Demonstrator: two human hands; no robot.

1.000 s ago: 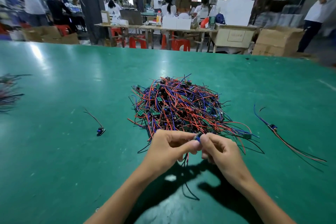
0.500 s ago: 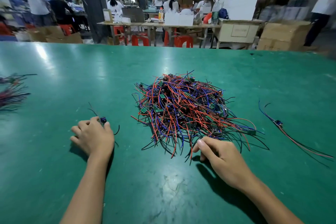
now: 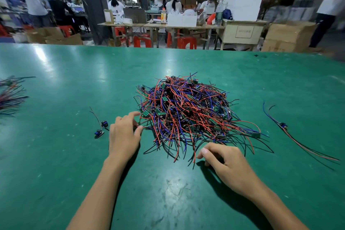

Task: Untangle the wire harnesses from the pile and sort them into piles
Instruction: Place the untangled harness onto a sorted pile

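Observation:
A tangled pile of red, blue and black wire harnesses (image 3: 186, 114) with small green boards lies in the middle of the green table (image 3: 74, 80). My left hand (image 3: 123, 134) is at the pile's left edge. Its index finger and thumb are spread and touch the outermost wires without gripping any. My right hand (image 3: 224, 160) rests on the table just in front of the pile, fingers loosely curled and holding nothing. Two small blue parts with short black wires (image 3: 101, 129) lie left of my left hand. A single long harness (image 3: 283, 127) lies to the right.
Another heap of sorted wires (image 3: 9, 95) sits at the table's far left edge. Beyond the table's far edge are work tables, red stools, cardboard boxes (image 3: 287, 37) and several people.
My hands parted from pinching one harness together. The left hand went to the small parts at the left, then came back to the pile's left edge. The right hand stayed in front of the pile.

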